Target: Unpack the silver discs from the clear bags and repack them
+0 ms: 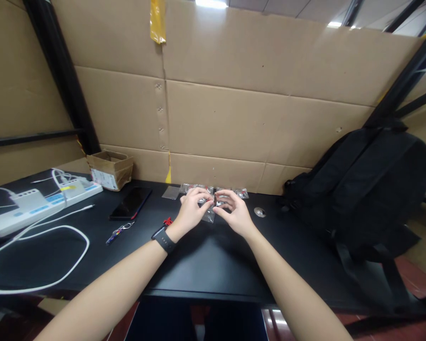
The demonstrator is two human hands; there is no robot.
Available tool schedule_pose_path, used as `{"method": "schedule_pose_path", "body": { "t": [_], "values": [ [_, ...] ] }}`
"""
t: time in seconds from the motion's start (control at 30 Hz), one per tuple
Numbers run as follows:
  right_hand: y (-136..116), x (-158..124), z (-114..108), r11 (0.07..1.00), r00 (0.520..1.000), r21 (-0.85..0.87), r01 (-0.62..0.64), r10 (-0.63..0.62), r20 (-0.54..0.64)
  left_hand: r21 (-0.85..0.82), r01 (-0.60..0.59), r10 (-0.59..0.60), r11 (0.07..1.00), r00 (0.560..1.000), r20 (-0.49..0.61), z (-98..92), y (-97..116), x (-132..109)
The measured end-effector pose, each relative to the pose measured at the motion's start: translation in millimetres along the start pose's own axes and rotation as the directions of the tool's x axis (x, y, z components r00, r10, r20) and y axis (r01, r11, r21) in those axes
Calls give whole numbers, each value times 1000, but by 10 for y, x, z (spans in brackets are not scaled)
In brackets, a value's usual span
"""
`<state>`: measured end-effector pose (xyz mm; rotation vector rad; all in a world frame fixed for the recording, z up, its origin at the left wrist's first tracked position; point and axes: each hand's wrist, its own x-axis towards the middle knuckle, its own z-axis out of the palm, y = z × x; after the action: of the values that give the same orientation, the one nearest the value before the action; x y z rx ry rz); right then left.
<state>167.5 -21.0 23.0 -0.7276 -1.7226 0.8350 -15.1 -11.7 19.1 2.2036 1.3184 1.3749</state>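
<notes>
My left hand [192,207] and my right hand [236,213] come together over the middle of the desk, fingers bent and pinched. Between their fingertips is a small, dark, shiny piece [215,201], mostly covered by the fingers, so its kind does not show. A clear plastic bag [208,217] lies just below the fingertips. More small clear bags with bits of red in them, such as this bag [242,193], lie behind the hands. A flat clear bag [171,192] is to the left, and a round clear disc [260,212] to the right.
On the left are a power strip [46,204] with white cables, an open cardboard box [110,169], a phone [131,203] and a keychain [119,232]. A black backpack [372,189] stands on the right. Cardboard panels [220,118] wall the black desk [213,270] at the back.
</notes>
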Motion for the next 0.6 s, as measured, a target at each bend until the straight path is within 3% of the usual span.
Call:
{"method": "schedule_pose_path", "body": {
  "t": [0.23,0.6],
  "values": [
    [49,5,5,991,998,122,-60,62,-16,61,-17,20,998,999,-36,34,58,-46],
    [149,39,2,984,991,141,-114,121,-48,123,-6,17,992,996,-87,105,72,-83]
  ]
}}
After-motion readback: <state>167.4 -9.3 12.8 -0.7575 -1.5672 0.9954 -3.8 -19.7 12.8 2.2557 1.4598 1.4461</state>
